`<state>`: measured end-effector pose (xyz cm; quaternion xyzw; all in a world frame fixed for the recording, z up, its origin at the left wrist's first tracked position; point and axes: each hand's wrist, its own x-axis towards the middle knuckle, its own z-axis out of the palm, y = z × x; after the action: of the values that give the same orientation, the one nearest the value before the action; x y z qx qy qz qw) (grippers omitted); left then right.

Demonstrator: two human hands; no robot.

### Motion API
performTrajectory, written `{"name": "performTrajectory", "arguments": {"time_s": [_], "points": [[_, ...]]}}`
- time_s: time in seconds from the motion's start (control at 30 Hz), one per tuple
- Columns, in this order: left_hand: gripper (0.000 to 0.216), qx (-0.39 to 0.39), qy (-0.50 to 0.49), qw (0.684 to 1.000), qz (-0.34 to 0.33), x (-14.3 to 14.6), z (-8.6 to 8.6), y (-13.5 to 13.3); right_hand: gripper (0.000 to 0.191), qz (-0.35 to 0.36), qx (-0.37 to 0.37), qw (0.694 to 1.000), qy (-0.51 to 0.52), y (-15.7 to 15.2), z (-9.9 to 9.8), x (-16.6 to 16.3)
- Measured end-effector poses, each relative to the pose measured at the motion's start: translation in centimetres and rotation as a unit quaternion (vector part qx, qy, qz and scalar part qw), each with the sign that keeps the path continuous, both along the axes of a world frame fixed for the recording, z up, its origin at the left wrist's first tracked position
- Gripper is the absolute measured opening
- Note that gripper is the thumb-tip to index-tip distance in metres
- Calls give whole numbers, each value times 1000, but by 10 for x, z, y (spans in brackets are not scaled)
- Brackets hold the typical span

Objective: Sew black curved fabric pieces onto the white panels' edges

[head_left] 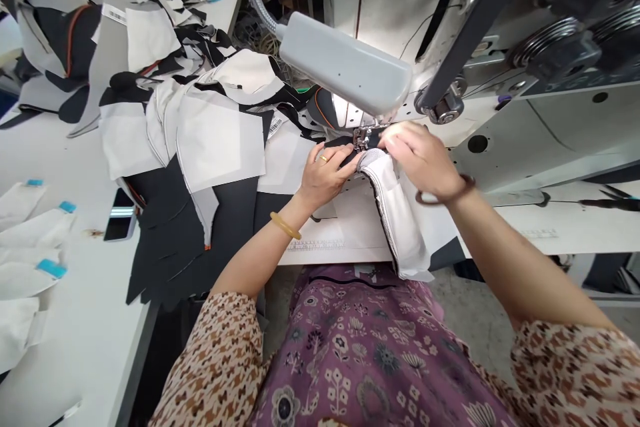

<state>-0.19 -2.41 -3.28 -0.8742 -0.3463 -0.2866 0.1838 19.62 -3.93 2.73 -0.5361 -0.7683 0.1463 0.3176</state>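
A white and black fabric piece (400,213) with a stitched edge lies under the presser foot (361,138) of a sewing machine (525,100) and hangs off the table front. My left hand (325,173), with a ring and a yellow bangle, presses its fingers down on the dark part of the fabric just left of the foot. My right hand (420,153) is curled over the white part right of the foot, fingers pinching the fabric near the needle.
A grey lamp head (345,67) on a flexible neck hangs over the needle. Piles of white and black cut pieces (200,127) cover the table to the left. A phone (121,215) lies there, white pieces with blue tabs (30,240) at far left, scissors (610,200) at right.
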Motion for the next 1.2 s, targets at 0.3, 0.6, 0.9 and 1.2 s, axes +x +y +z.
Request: {"name": "performTrajectory", "arguments": {"time_s": [0.3,0.6,0.9,1.2], "points": [[34,-68,-4,998,-13,-6,3,3,20,-139,19,980,-145,-78,-25,-75],[28,-87,1,996,-36,-2,13,-7,35,101,103,939,-312,-67,-30,11],[32,-45,19,994,-95,16,17,0,27,144,90,933,-317,-56,8,3],[28,-119,40,991,-36,21,32,-1,16,55,-43,934,-351,-29,49,5]]}}
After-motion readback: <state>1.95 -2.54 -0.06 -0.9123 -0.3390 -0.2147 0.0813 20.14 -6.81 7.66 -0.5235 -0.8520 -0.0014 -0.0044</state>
